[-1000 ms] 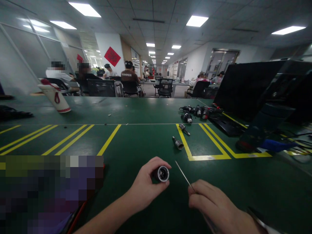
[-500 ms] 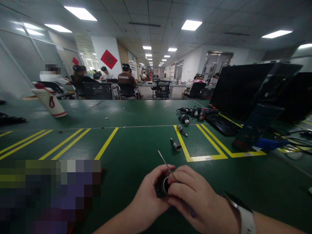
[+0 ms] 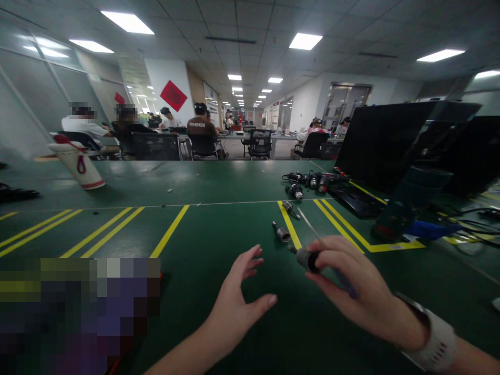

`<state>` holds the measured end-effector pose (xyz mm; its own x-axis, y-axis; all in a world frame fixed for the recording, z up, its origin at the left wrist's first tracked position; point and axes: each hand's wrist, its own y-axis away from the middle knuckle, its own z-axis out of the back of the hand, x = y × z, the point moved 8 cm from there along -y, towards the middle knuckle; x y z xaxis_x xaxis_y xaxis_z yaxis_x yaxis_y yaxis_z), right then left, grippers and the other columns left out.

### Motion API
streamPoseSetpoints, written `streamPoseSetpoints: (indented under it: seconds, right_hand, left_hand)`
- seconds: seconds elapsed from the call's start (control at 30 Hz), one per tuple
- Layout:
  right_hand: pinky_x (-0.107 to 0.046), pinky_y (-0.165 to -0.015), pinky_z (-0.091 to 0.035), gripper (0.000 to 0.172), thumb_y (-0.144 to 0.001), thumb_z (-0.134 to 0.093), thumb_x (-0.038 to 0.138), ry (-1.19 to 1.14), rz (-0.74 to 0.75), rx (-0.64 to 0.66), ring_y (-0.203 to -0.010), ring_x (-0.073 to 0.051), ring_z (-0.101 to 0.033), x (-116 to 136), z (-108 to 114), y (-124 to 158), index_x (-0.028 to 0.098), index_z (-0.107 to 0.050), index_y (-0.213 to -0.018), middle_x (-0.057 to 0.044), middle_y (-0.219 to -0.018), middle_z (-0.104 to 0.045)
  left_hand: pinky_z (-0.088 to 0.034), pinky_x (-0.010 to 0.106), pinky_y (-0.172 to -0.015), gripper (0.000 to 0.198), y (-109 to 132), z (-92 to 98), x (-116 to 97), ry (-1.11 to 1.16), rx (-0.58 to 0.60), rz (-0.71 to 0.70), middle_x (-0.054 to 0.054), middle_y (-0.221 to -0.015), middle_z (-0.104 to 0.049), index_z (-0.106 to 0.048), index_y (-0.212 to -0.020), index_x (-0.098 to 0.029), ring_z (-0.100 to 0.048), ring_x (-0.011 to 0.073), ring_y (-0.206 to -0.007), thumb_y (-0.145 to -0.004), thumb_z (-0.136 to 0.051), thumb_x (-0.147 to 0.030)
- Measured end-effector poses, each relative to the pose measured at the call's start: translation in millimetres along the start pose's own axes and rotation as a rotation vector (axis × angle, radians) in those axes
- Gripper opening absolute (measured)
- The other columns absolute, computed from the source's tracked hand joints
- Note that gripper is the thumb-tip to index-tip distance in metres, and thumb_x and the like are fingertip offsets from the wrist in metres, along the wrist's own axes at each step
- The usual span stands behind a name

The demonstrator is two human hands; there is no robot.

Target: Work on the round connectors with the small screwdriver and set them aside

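I've got the green surface (image 3: 219,229) filling the view, with a yellow line (image 3: 288,221) painted across it. My left hand (image 3: 238,297) hovers left of that line and nearer to me, fingers spread, gripping nothing. My right hand (image 3: 351,291), just this side of the line, is clamped on a small dark cylinder (image 3: 308,259) and a thin metal rod (image 3: 308,224) that rises past the line's right side. A metal socket (image 3: 281,232) lies just left of the line.

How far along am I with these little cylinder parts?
Looks done, perhaps: two small metal pieces lie by the yellow line. In hand: the right hand grips a dark cylinder and a thin tool; the left hand is open, empty. Left, probably: the cluster of parts farther back.
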<state>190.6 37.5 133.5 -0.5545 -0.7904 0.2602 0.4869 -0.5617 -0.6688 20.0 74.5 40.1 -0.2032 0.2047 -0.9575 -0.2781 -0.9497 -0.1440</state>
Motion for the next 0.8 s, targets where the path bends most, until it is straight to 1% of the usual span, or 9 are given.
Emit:
streamPoseSetpoints:
  seconds: [0.07, 0.1, 0.2, 0.27, 0.4, 0.5, 0.6, 0.7, 0.8]
  right_hand:
    - [-0.039, -0.076, -0.05, 0.012, -0.085, -0.056, 0.014, 0.141, -0.028, -0.038, -0.091, -0.024, -0.057, -29.5, 3.2, 3.3, 0.019, -0.051, -0.095, -0.01, -0.101, -0.06]
    - [-0.04, -0.076, -0.05, 0.011, -0.085, -0.053, 0.014, 0.223, -0.045, -0.02, -0.091, -0.024, -0.057, -44.8, -0.7, 5.5, 0.019, -0.051, -0.096, -0.01, -0.1, -0.06]
    - [-0.043, -0.075, -0.051, 0.013, -0.084, -0.051, 0.01, 0.283, -0.07, 0.064, -0.091, -0.027, -0.056, -82.7, -21.2, 12.9, 0.017, -0.055, -0.093, -0.012, -0.097, -0.061]
    - [-0.043, -0.073, -0.052, 0.016, -0.082, -0.052, 0.008, 0.299, -0.076, 0.127, -0.09, -0.027, -0.056, -98.6, -35.1, 18.0, 0.018, -0.058, -0.094, -0.011, -0.096, -0.062]
    - [-0.044, -0.073, -0.053, 0.023, -0.081, -0.051, 0.006, 0.32, -0.107, 0.212, -0.096, -0.028, -0.055, -113.3, -48.3, 27.6, 0.018, -0.058, -0.1, -0.012, -0.105, -0.06]
    - [-0.044, -0.076, -0.053, 0.025, -0.081, -0.052, 0.006, 0.322, -0.136, 0.251, -0.1, -0.028, -0.054, -114.3, -47.8, 34.7, 0.017, -0.057, -0.103, -0.011, -0.108, -0.059]
    - [-0.042, -0.078, -0.053, 0.022, -0.081, -0.056, 0.011, 0.32, -0.164, 0.28, -0.099, -0.026, -0.056, -112.7, -42.2, 36.3, 0.018, -0.058, -0.101, -0.009, -0.106, -0.06]
    - [-0.042, -0.082, -0.051, 0.016, -0.084, -0.055, 0.014, 0.357, -0.233, 0.264, -0.097, -0.025, -0.057, -120.4, -29.5, 20.4, 0.016, -0.059, -0.1, -0.01, -0.103, -0.061]
    - [-0.043, -0.082, -0.049, 0.015, -0.09, -0.049, 0.014, 0.433, -0.358, 0.21, -0.095, -0.025, -0.058, -144.2, -19.2, -15.1, 0.012, -0.058, -0.102, -0.011, -0.1, -0.061]
  left_hand:
    - [-0.038, 0.048, -0.1, 0.068, -3.0, 1.4, 6.7, -0.021, 0.004, 0.053, 0.01, -0.138, -0.046, -0.039, -0.134, -0.026, -0.048, 0.0278, -0.12, -0.072, -0.067, -0.016]
    - [-0.04, 0.048, -0.099, 0.065, -3.7, 0.0, 9.7, -0.037, 0.02, 0.074, 0.01, -0.136, -0.047, -0.041, -0.132, -0.025, -0.05, 0.0277, -0.118, -0.073, -0.066, -0.016]
    - [-0.042, 0.046, -0.095, 0.059, -2.7, -6.6, 15.7, -0.121, 0.065, 0.096, 0.008, -0.128, -0.054, -0.047, -0.128, -0.025, -0.054, 0.0262, -0.112, -0.072, -0.064, -0.015]
    - [-0.043, 0.044, -0.094, 0.054, -0.9, -10.2, 16.1, -0.173, 0.083, 0.081, 0.006, -0.123, -0.057, -0.051, -0.124, -0.025, -0.055, 0.0245, -0.109, -0.072, -0.063, -0.014]
    - [-0.045, 0.042, -0.092, 0.042, 2.0, -12.3, 12.7, -0.216, 0.099, 0.041, 0.004, -0.113, -0.063, -0.059, -0.115, -0.024, -0.058, 0.0223, -0.103, -0.075, -0.06, -0.013]
    - [-0.045, 0.042, -0.091, 0.037, 2.2, -12.2, 11.8, -0.221, 0.106, 0.029, 0.004, -0.11, -0.064, -0.061, -0.112, -0.024, -0.059, 0.0223, -0.102, -0.076, -0.06, -0.015]
    - [-0.046, 0.04, -0.09, 0.035, 1.5, -11.8, 11.7, -0.223, 0.097, 0.004, 0.003, -0.108, -0.066, -0.062, -0.11, -0.024, -0.059, 0.0218, -0.1, -0.076, -0.06, -0.014]
    - [-0.046, 0.039, -0.089, 0.034, 0.9, -12.3, 12.1, -0.22, 0.091, -0.012, 0.003, -0.105, -0.067, -0.063, -0.108, -0.023, -0.06, 0.021, -0.099, -0.076, -0.06, -0.012]
    - [-0.046, 0.039, -0.088, 0.032, 0.2, -13.0, 12.3, -0.212, 0.091, 0.006, 0.004, -0.104, -0.067, -0.064, -0.106, -0.023, -0.06, 0.0212, -0.098, -0.076, -0.06, -0.013]
